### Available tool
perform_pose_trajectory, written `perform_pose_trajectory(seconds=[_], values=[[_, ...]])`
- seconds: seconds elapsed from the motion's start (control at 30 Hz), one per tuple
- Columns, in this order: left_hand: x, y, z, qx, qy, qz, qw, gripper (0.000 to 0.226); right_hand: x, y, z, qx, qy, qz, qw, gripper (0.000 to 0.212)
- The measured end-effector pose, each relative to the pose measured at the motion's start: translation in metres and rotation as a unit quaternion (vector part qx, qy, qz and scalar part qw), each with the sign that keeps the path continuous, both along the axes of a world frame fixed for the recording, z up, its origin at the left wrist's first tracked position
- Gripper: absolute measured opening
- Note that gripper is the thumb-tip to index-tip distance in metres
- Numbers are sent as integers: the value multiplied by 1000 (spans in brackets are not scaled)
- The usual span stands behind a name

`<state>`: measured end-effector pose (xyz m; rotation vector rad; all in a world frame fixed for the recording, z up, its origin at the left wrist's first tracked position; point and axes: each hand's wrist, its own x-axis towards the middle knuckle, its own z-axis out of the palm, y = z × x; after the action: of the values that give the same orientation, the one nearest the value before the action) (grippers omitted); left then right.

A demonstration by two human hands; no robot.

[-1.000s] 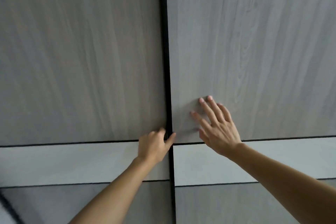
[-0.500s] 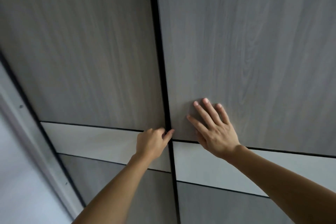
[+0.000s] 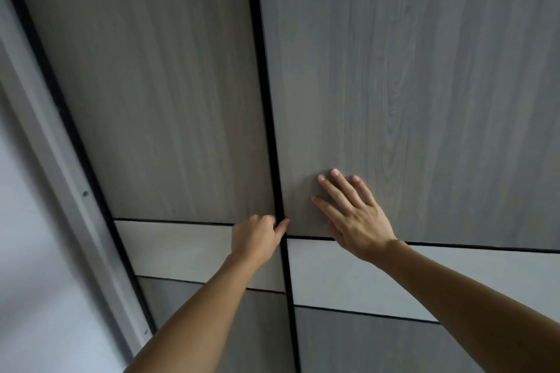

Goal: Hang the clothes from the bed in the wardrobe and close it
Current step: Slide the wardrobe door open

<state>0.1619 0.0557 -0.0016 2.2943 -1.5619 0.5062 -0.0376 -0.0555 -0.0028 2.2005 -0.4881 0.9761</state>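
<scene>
Pinching risk: left hand [image 3: 254,239] fingers clamp the left door [image 3: 169,100] edge while right hand [image 3: 354,221], fingers apart, pushes right door [image 3: 409,70].

A room in a home: tall wardrobe doors [image 3: 181,100] of grey wood grain fill the view, crossed by a pale band [image 3: 172,248], with a plain painted wall [image 3: 27,266] beside their frame [image 3: 71,191].
</scene>
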Motion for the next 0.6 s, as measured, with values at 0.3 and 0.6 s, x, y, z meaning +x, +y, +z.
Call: perform_pose_trajectory(seconds=[0.3,0.6], values=[[91,38,12,-49,-23,45,998,37,85,34,-3,15,51,-13,999,53],[178,71,7,-99,-134,55,984,56,188,46,-9,-1,32,80,996,50]])
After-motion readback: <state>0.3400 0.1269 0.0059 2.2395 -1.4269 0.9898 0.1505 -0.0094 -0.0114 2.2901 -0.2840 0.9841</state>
